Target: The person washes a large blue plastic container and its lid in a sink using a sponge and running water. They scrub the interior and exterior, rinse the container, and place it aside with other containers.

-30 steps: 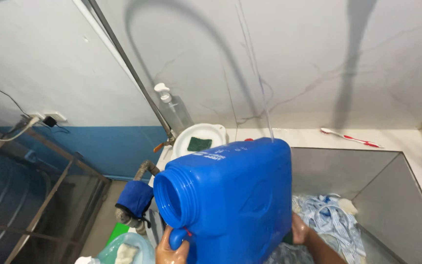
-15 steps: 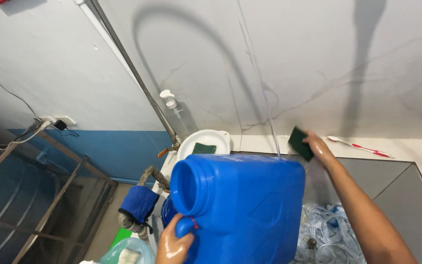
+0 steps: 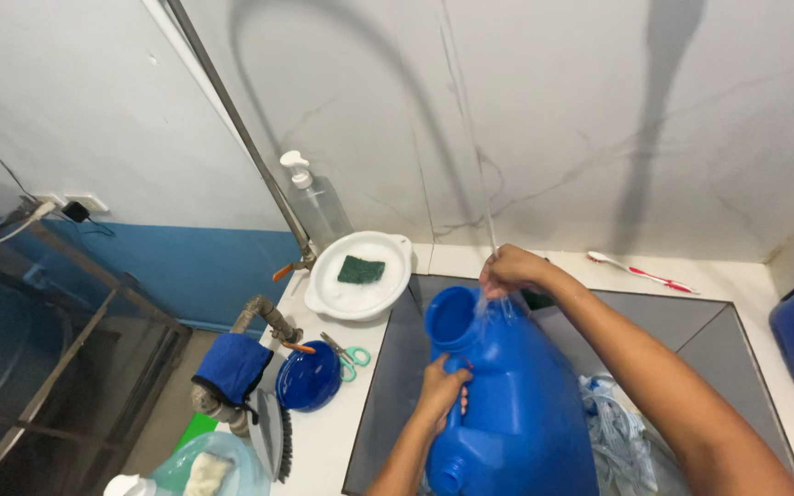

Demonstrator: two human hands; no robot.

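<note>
1. A big blue jug (image 3: 516,404) stands in the grey sink (image 3: 397,367), with its wide mouth near the top left.
2. The left hand (image 3: 441,390) is wrapped tight around the jug's handle.
3. The right hand (image 3: 509,269) is up at the jug's mouth, under a thin stream of water (image 3: 478,184) that falls from above. Its fingers look curled shut on something dark, maybe a scrub pad, but the view is too poor to be sure.
4. The two hands are apart, one low on the handle and one high at the rim.
5. Striped blue and white cloth (image 3: 613,432) lies in the sink just beside the jug, on the right.
6. On the white table (image 3: 323,441) to the left sits a white bowl (image 3: 358,274) with a green scrub pad (image 3: 360,269) in it.
7. Near it are a small blue bowl (image 3: 310,377), green-handled scissors (image 3: 349,356) and a brush (image 3: 273,445).
8. A clear pump bottle (image 3: 316,202) stands by the wall behind the white bowl.
9. A red and white toothbrush (image 3: 640,272) lies on the ledge behind the sink.
</note>
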